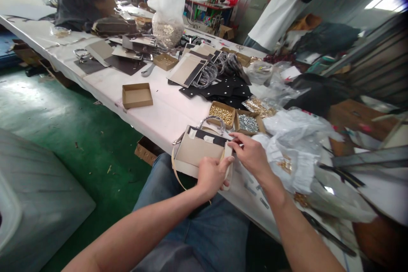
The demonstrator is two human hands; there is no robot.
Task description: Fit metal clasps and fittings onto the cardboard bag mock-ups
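A beige panel piece point(200, 151) with a black strip along its top, light patches on that strip and a wrapped ring handle lies at the table's front edge. A thin tan strap loops down at its left. My left hand point(213, 175) is closed on its right part, thumb on top. My right hand point(250, 153) pinches the upper right corner of the same piece between thumb and fingers. Just behind are a box of gold-coloured bits point(221, 113) and a box of silver-coloured bits point(248, 123).
An empty cardboard box point(137, 95) stands left on the white table point(168, 112). Stacked panels point(188, 68) and black sheets lie behind. Plastic bags point(293, 144) crowd the right. A person point(276, 8) stands across the table. A grey bin point(41, 204) is at lower left.
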